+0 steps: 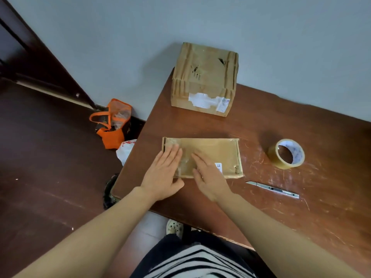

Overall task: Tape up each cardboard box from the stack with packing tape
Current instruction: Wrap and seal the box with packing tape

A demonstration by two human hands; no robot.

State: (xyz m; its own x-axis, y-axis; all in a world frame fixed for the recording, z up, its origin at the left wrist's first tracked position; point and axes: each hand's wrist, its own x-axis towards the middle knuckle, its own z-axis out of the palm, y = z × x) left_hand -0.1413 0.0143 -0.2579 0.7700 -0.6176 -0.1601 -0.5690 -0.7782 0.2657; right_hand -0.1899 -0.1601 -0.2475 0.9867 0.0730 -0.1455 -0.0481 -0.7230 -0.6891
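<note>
A flat cardboard box (202, 156) lies near the front left of the brown tabletop (301, 207), and the person presses on it with both palms. The left hand (163, 171) lies spread and flat over the box's left part, fingers together and pointing away, thumb hooked at the near edge; it grips nothing. The right hand (208, 177) is likewise open and flat, laid over the middle of the box beside a small white label (218, 166), holding nothing. Between the two hands a glossy strip of clear tape (185, 161) shows on the cardboard, running from far to near.

The step in hand appears to be smoothing that strip down. To do it well, the palms should sweep outward from the strip's centre line towards its edges, pushing air out, then follow the tape over the near edge so the end sticks to the side wall. One hand should steady the box while the other rubs, since a light flat box will slide on the scratched wood.

The roll of packing tape (286, 153) stands to the right, well apart from the box, and a metal utility knife (273, 189) lies near it, towards the front. A taller, worn cardboard box (204, 81) sits at the far edge against the wall, and whether it still needs tape cannot be told from here.
</note>
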